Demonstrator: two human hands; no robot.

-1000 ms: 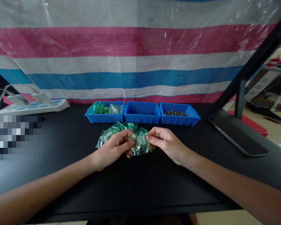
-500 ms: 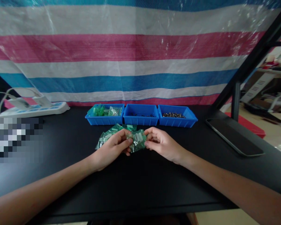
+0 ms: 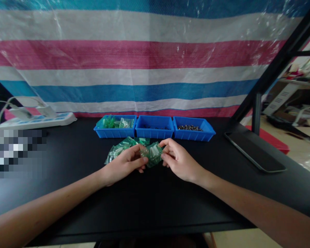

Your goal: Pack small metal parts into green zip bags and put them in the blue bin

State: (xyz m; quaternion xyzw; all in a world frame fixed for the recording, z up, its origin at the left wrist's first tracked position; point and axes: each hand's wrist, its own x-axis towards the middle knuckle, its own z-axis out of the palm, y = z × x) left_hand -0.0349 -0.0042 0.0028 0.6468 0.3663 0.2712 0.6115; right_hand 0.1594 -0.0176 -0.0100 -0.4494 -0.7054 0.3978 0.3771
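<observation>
Between my hands is a small clear-green plastic bag [image 3: 154, 154] with pale pieces inside, too small to name. My left hand [image 3: 127, 160] pinches its left side between thumb and fingers. At the bag's right edge, the thumb and fingertips of my right hand [image 3: 177, 158] are closed on it. A pile of similar green plastic bags [image 3: 121, 146] lies on the black table [image 3: 155, 203], just behind and left of my left hand, which covers part of it.
Behind the hands stand three blue bins in a row: a left bin [image 3: 115, 133] with green bags, a middle bin [image 3: 155, 132] with a few dark bits, a right bin [image 3: 195, 135] with small metal parts. A phone [image 3: 255, 151] lies right; a power strip [image 3: 38, 120] sits left.
The bag has tilted slightly and shifted a little to the right between my hands. Both hands keep hold of it. The camera view has moved slightly.
</observation>
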